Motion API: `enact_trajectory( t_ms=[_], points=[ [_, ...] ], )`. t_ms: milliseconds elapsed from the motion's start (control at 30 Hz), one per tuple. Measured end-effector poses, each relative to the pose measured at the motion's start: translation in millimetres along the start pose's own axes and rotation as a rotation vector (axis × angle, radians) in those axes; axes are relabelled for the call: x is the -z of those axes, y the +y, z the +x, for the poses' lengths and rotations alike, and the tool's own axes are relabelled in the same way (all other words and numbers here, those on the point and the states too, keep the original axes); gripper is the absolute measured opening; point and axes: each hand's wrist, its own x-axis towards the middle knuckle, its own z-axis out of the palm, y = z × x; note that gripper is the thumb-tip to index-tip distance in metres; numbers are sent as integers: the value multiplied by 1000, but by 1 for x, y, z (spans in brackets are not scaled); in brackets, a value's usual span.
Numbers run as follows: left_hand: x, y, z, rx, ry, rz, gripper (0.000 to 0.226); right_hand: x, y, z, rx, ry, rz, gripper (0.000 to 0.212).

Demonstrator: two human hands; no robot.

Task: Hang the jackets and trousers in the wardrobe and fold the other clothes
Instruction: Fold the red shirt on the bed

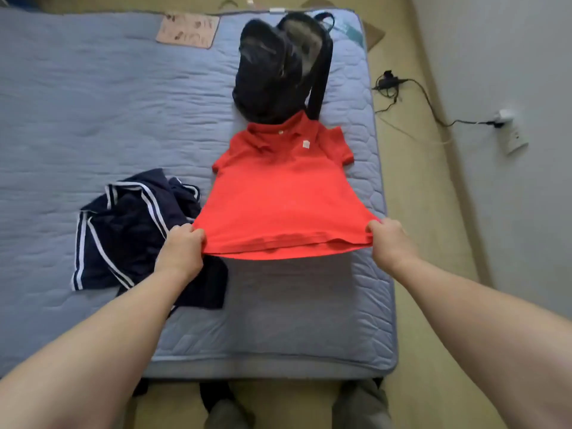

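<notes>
Red polo shirt lies on the bed, long axis running straight away from the person - collar far, hem near and lifted - left hand and right hand equally near, each grip pinched tight on a hem corner.

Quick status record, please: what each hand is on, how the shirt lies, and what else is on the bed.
left hand: grips the shirt at its left hem corner
right hand: grips the right hem corner
shirt: red polo, front up, spread flat, hem lifted off the mattress, collar end by the backpack
navy garment: crumpled, white stripes, left of the shirt, not folded
backpack: black, beyond the shirt
floor: cable to a wall plug, right of the mattress
</notes>
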Motion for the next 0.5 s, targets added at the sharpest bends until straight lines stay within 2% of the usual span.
enact_trajectory(
  t_ms=[133, 300, 433, 500],
  points=[
    [-91, 2, -9, -90, -112, 181, 21, -91, 14, -3, 92, -154, -260, 24],
    [-161, 1, -28, -249, -183, 329, 9, -163, 28, -10, 293, -126, -592, 28],
    [-193, -3, -45, -335, -181, 533, 5, -200, 36, -20, 399, -227, -709, 29],
    [-207, 1, -54, -400, -301, 591, 13, -213, 39, -28, 400, -330, -690, 32]
  ],
)
